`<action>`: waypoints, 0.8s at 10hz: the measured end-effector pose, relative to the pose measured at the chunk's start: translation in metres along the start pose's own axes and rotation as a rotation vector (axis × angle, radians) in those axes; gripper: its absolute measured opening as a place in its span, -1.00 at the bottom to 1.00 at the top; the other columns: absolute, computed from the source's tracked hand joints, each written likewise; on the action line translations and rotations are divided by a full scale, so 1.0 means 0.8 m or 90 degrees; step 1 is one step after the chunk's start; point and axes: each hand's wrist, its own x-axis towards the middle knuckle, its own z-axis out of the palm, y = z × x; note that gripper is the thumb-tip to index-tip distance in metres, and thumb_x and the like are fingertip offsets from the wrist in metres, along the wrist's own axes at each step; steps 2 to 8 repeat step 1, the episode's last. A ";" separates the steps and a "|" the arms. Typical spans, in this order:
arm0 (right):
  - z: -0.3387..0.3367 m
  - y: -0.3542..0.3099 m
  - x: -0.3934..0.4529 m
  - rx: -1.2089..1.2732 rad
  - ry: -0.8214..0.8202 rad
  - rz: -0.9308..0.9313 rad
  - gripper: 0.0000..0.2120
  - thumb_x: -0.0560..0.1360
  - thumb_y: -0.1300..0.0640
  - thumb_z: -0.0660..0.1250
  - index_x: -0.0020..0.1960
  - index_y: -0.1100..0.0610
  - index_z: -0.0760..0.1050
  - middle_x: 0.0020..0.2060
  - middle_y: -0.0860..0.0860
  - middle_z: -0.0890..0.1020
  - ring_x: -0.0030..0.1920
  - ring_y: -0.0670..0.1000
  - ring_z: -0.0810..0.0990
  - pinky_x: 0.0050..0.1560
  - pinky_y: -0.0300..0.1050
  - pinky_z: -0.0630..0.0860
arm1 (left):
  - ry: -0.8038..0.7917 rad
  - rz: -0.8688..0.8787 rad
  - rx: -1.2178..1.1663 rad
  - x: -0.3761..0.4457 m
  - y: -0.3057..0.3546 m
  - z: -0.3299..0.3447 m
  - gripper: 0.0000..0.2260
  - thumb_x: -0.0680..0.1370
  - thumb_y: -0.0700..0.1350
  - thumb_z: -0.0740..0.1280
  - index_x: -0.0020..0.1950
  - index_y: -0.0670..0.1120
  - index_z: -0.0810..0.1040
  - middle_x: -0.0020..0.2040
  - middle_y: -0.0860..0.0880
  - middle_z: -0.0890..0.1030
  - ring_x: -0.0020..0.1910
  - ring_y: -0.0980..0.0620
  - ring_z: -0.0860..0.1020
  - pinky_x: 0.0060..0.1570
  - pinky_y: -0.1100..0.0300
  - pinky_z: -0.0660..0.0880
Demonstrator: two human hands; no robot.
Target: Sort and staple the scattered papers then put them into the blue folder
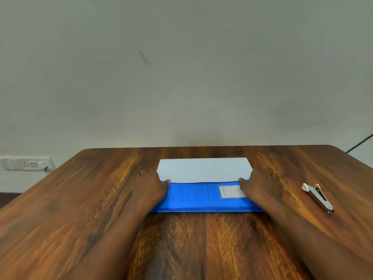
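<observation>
Filing step: papers (203, 169) half-inserted in blue folder (201, 199), pinched at both edges by left hand (152, 185) and right hand (260, 183) — to be pushed fully home; stapler (317, 198) beside right hand.

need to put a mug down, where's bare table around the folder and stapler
Bare wood lies left of the left hand, out to the table edge, and between the forearms in front of the blue folder. It is crowded on the right, where the stapler lies close beside the right hand, and mid-table where the papers lie.
</observation>
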 end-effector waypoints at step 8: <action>-0.001 -0.001 -0.018 0.019 -0.001 -0.077 -0.40 0.59 -0.27 0.29 0.47 0.08 0.37 0.44 0.10 0.47 0.39 0.12 0.49 0.33 0.02 0.49 | 0.048 0.058 0.055 -0.016 -0.002 0.003 -0.33 0.62 0.37 0.19 0.56 -0.06 0.34 0.47 -0.12 0.47 0.39 -0.12 0.49 0.36 -0.08 0.50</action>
